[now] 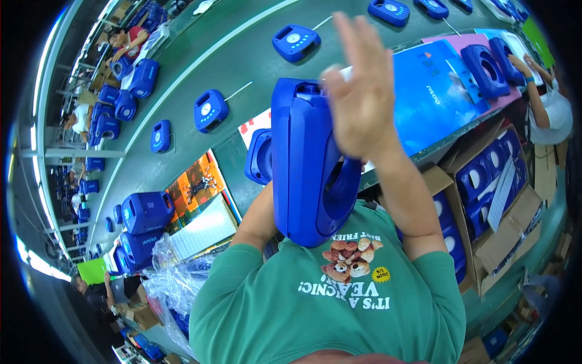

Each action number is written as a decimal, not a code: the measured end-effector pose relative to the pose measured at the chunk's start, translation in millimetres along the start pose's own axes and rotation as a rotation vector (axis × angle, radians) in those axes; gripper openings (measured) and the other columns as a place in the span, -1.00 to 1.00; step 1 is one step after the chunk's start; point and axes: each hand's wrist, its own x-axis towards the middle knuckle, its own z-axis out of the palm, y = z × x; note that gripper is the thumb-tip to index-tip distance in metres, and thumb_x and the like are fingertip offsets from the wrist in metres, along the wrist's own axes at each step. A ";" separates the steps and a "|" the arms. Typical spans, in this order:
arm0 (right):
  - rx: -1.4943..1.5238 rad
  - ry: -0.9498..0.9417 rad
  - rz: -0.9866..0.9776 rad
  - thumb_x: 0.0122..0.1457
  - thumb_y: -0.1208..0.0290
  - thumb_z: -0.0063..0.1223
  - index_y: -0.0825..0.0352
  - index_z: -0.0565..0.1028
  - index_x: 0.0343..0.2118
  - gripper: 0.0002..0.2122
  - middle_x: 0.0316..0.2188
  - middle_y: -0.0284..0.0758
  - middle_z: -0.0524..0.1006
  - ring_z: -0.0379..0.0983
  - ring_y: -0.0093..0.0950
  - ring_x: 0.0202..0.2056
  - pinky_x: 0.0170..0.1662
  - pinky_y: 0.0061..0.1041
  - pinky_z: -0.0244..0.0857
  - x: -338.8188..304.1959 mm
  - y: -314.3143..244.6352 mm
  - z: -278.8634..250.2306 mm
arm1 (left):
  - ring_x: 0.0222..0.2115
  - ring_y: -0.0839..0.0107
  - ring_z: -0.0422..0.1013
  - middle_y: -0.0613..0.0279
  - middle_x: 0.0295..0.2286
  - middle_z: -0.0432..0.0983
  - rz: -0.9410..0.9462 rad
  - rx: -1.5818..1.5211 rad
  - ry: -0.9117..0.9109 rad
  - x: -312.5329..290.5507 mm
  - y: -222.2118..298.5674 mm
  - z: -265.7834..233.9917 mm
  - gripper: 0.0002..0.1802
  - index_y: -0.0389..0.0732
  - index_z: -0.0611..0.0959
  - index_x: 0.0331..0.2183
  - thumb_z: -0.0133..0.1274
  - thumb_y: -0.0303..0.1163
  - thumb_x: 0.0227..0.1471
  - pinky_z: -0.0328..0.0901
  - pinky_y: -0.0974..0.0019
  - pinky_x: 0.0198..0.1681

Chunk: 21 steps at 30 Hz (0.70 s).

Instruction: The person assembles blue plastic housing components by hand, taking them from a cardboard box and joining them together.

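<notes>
A large blue plastic housing with a round opening in its side stands tall in front of my chest. From the left, my left forearm runs in behind it, and the housing hides that hand and its fingers. My right hand is raised beside the housing's upper right side, fingers stretched out and somewhat blurred by motion, with nothing seen in it. Whether its palm touches the housing I cannot tell. Behind the housing's left side, another blue part with a round opening rests on the bench.
Blue units with round dials, such as one, lie along the green conveyor. A blue sheet covers the bench to the right. An open carton of blue parts stands lower right. Stacked housings and clear plastic wrap sit left.
</notes>
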 end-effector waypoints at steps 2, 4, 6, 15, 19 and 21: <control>-0.080 0.089 0.031 0.22 -0.04 -0.28 0.22 0.18 0.19 -0.44 0.12 0.09 0.19 0.06 0.02 0.18 0.18 0.14 -0.24 8.8 40.8 2.6 | -0.26 0.06 0.45 -0.07 -0.31 0.46 -0.055 0.014 0.053 1.2 5.9 2.4 -0.30 -0.32 0.32 -0.02 0.14 -0.52 -0.31 0.39 0.11 -0.19; -0.187 0.065 0.153 0.23 -0.02 -0.30 0.23 0.19 0.18 -0.46 0.13 0.08 0.18 0.06 -0.02 0.18 0.17 0.13 -0.23 3.6 78.3 23.4 | -0.28 0.06 0.46 -0.08 -0.33 0.47 0.172 -0.088 -0.225 18.2 -22.2 -48.8 -0.29 -0.31 0.30 -0.02 0.19 -0.43 -0.26 0.40 0.13 -0.24; -0.386 -0.068 0.253 0.24 0.00 -0.30 0.26 0.19 0.17 -0.46 0.14 0.07 0.18 0.05 -0.04 0.19 0.16 0.13 -0.21 -25.6 125.1 38.0 | -0.30 0.03 0.46 -0.12 -0.33 0.47 0.249 -0.049 -0.423 27.7 -20.5 -56.3 -0.27 -0.32 0.28 -0.02 0.21 -0.37 -0.25 0.38 0.10 -0.26; -0.289 -0.166 0.540 0.27 0.02 -0.32 0.37 0.14 0.18 -0.44 0.17 0.08 0.13 0.00 -0.05 0.21 0.22 -0.09 -0.20 -133.2 157.7 7.2 | -0.30 0.03 0.46 -0.13 -0.34 0.48 0.425 0.069 -0.550 35.1 -14.2 -58.8 -0.25 -0.35 0.32 -0.05 0.20 -0.35 -0.35 0.37 0.11 -0.23; -0.305 -0.171 0.585 0.27 0.02 -0.34 0.39 0.15 0.17 -0.43 0.18 0.09 0.10 -0.01 -0.06 0.22 0.22 -0.13 -0.18 -147.5 156.9 -7.7 | -0.31 0.05 0.46 -0.13 -0.34 0.49 0.428 0.073 -0.579 41.1 -8.3 -55.9 -0.25 -0.36 0.35 -0.06 0.18 -0.34 -0.39 0.37 0.13 -0.22; -0.276 -0.140 0.559 0.27 0.07 -0.26 0.42 0.16 0.16 -0.45 0.18 0.06 0.11 0.07 -0.11 0.19 0.18 -0.19 -0.02 -156.8 158.3 -17.8 | -0.31 0.06 0.46 -0.12 -0.34 0.49 0.407 0.055 -0.609 44.4 -5.7 -52.3 -0.25 -0.37 0.36 -0.07 0.17 -0.34 -0.41 0.36 0.14 -0.21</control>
